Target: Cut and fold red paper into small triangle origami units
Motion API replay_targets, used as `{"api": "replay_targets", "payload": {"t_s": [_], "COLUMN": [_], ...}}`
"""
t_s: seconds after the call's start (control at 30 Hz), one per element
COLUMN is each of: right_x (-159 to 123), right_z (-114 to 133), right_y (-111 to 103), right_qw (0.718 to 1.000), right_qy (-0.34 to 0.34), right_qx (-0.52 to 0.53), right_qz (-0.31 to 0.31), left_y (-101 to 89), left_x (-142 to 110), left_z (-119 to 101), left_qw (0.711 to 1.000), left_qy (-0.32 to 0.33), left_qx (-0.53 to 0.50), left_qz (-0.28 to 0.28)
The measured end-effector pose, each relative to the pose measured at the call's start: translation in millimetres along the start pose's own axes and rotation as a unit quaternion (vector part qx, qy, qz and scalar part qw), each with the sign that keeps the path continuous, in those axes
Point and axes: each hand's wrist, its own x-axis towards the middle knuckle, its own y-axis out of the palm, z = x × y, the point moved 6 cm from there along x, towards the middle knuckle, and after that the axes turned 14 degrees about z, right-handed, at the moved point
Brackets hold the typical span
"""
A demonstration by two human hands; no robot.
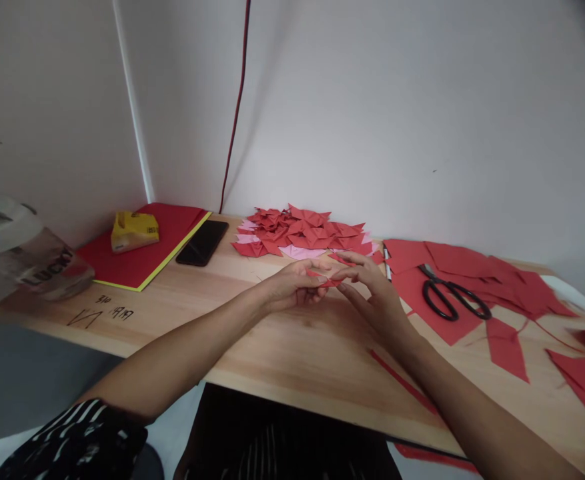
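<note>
Above the middle of the wooden table, my left hand [299,283] pinches a small folded piece of red paper [328,283] between thumb and fingers. My right hand [367,283] comes in from the other side, its fingertips at the paper's right end with the fingers partly spread. Whether the right fingers grip the paper or only touch it is hard to see. Just behind both hands lies a heap of folded red and pink paper pieces [312,233].
Black-handled scissors [447,293] rest on red paper sheets [452,263] at the right. A thin red strip [402,380] lies near the front edge. On the left are a phone [203,243], a red folder [172,217] bearing a yellow packet [135,231], and a plastic jug [37,260].
</note>
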Motion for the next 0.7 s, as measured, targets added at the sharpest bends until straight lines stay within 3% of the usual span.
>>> {"api": "replay_targets", "payload": {"t_s": [0.07,0.13,0.23,0.33,0.5,0.7], "right_x": [-0.9,-2.1,-4.4,-5.4,-2.4,-2.3], "right_z": [0.4,-2.4,-10.8,-15.8,-15.5,-17.4], "right_y": [-0.2,-1.0,-0.5,1.4,7.0,6.2], "right_qw": [1.0,0.999,0.992,0.98,0.98,0.987], "right_qy": [0.002,0.033,0.125,0.188,0.173,0.148], "right_qx": [-0.001,0.006,0.028,0.054,0.073,0.042], "right_qz": [-0.004,-0.009,0.0,0.021,0.073,0.053], "left_y": [1.3,-2.2,-10.1,-9.0,-5.2,-6.1], "left_x": [-0.1,-0.9,-3.9,-5.2,-3.1,-1.4], "left_z": [1.9,1.2,-10.6,-20.9,-16.8,-4.9], "left_qw": [1.0,0.997,0.978,0.952,0.94,0.965], "left_qy": [-0.025,-0.04,-0.004,0.037,0.04,-0.005], "left_qx": [0.011,0.053,0.17,0.268,0.316,0.235], "left_qz": [0.001,-0.034,-0.122,-0.146,-0.121,-0.114]}}
